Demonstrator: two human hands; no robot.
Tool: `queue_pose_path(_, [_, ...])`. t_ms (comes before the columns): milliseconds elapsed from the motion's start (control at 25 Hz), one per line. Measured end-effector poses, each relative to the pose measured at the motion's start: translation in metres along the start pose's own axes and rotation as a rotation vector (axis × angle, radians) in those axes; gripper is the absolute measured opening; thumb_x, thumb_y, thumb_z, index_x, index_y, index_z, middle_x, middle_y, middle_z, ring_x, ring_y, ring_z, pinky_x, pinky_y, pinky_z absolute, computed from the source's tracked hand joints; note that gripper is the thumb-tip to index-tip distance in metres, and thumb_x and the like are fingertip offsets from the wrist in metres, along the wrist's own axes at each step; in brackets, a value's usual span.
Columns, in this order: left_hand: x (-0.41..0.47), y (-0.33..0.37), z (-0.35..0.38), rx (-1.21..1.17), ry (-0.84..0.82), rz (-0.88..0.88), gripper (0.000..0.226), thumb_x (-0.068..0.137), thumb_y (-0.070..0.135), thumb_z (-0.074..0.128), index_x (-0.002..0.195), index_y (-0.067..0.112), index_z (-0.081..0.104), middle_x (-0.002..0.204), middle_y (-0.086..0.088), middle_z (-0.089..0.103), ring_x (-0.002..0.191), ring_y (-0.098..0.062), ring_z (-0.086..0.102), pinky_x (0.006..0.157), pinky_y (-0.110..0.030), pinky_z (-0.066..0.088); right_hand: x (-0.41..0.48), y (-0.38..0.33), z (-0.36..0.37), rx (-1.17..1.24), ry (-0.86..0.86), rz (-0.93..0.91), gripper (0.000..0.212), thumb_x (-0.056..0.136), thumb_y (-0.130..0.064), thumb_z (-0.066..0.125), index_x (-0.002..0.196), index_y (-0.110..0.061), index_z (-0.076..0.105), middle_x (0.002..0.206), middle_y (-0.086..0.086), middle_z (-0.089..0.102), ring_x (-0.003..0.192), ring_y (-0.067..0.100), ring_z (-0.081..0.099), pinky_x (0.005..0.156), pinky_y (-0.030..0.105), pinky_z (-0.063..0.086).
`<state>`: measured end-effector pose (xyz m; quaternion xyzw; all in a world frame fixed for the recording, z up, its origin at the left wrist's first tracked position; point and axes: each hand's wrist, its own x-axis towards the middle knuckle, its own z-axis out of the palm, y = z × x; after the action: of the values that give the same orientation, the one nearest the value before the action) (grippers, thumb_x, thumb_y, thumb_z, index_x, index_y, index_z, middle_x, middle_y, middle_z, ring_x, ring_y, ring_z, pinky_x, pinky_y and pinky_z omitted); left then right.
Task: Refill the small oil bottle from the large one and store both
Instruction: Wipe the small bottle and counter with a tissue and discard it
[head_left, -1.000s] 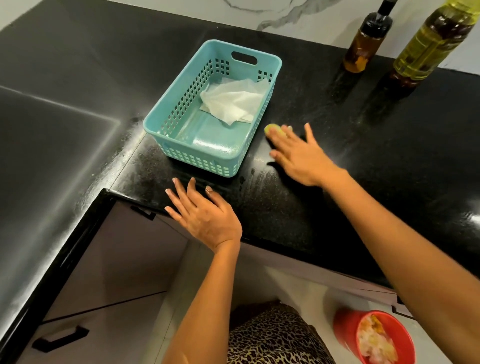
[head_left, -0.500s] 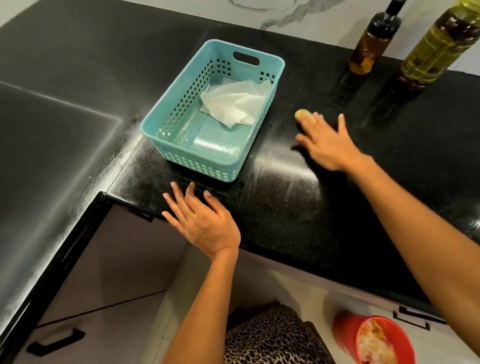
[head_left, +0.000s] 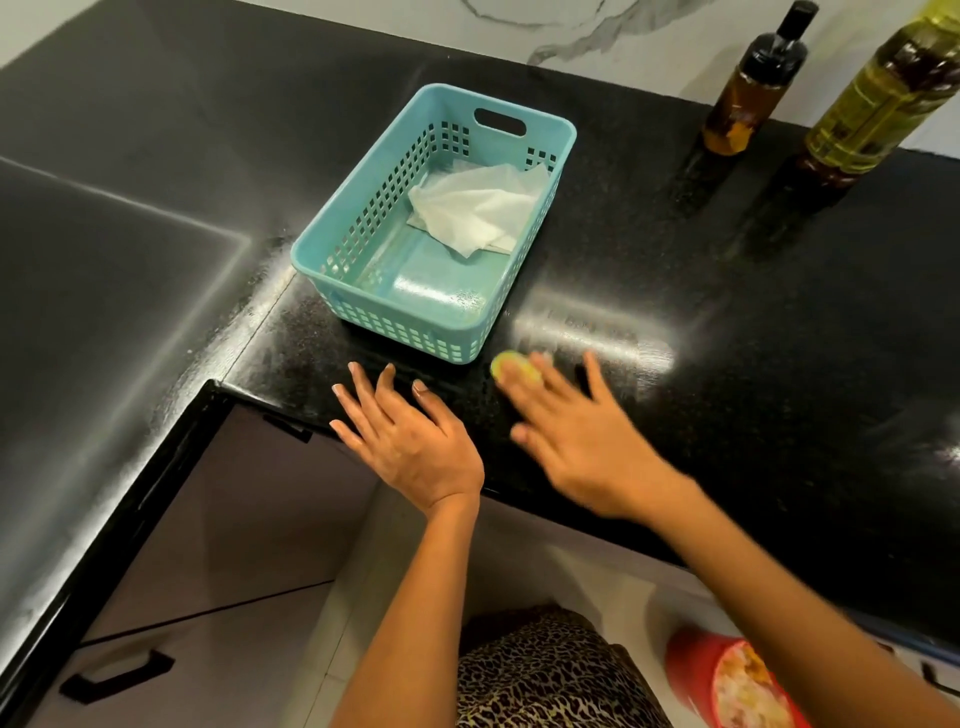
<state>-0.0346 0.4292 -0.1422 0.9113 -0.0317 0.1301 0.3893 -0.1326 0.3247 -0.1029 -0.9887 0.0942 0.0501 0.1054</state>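
The small oil bottle, dark-capped with amber oil low inside, stands at the back of the black counter. Right of it stands the large oil bottle, full of yellow oil, its top cut off by the frame. My right hand lies flat on the counter near the front edge, pressing a yellow-green sponge under its fingertips; it is blurred. My left hand rests flat and spread on the counter's front edge, holding nothing. Both hands are far from the bottles.
A teal plastic basket with a crumpled white tissue inside sits just beyond my hands. The counter turns a corner at the left. Below are grey cabinet doors with a black handle and a red bin on the floor.
My right hand slid the sponge from beside the basket out to the right, then back toward me to the basket's near right corner. My left hand stayed on the counter edge.
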Motion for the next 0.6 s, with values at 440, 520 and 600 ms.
queue_pose_path(440, [0.000,0.000,-0.001,-0.051,0.004,0.021,0.040,0.095,0.027,0.035,0.126,0.004,0.047,0.146,-0.014,0.035,0.140,-0.034,0.021,0.115,-0.045,0.011,-0.039,0.092,-0.007,0.052,0.090,0.710,0.063,0.095,-0.051,0.015,0.149,-0.022,0.000,0.158,-0.004,0.001,0.145,0.018,-0.003,0.110,0.054,-0.013])
queue_pose_path(520, [0.000,0.004,-0.003,-0.055,-0.004,0.033,0.043,0.096,0.029,0.033,0.129,0.004,0.043,0.147,-0.015,0.032,0.140,-0.034,0.020,0.114,-0.048,0.010,-0.042,0.047,0.002,0.056,0.103,0.597,0.069,0.091,-0.057,0.010,0.149,-0.020,0.001,0.158,-0.003,0.001,0.145,0.019,-0.002,0.110,0.051,-0.015])
queue_pose_path(600, [0.000,0.006,-0.006,-0.049,-0.015,0.056,0.046,0.097,0.034,0.030,0.131,0.004,0.041,0.148,-0.015,0.030,0.140,-0.035,0.019,0.113,-0.051,0.009,-0.060,-0.008,0.016,0.015,0.128,0.380,0.074,0.086,-0.061,0.002,0.149,-0.021,0.003,0.156,-0.006,-0.001,0.145,0.019,0.000,0.109,0.049,-0.017])
